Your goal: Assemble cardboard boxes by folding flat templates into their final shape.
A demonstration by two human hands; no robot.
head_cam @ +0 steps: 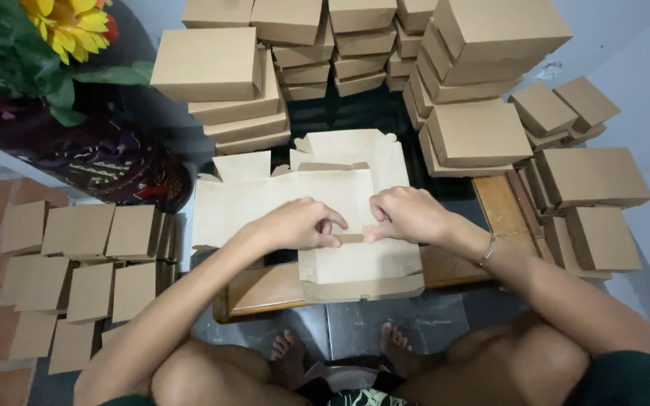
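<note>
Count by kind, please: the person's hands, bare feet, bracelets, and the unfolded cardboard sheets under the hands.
hands: 2, left hand and right hand
bare feet: 2
bracelet: 1
unfolded cardboard sheet: 1
Total: 6

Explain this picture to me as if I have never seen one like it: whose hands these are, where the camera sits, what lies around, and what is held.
The one picture comes from a camera worn on a person's head, looking down, so both arms reach in from the bottom. No machine is here, only bare hands. The left hand and the right hand pinch a small tab at the middle of an unfolded cardboard box blank, which lies flat on a low wooden board. The right wrist wears a thin bracelet. Behind the blank rise stacks of finished brown boxes, with more at the right. On the floor at the left stand rows of brown boxes. A yellow artificial flower shows at top left. The person's bare feet show below.
</note>
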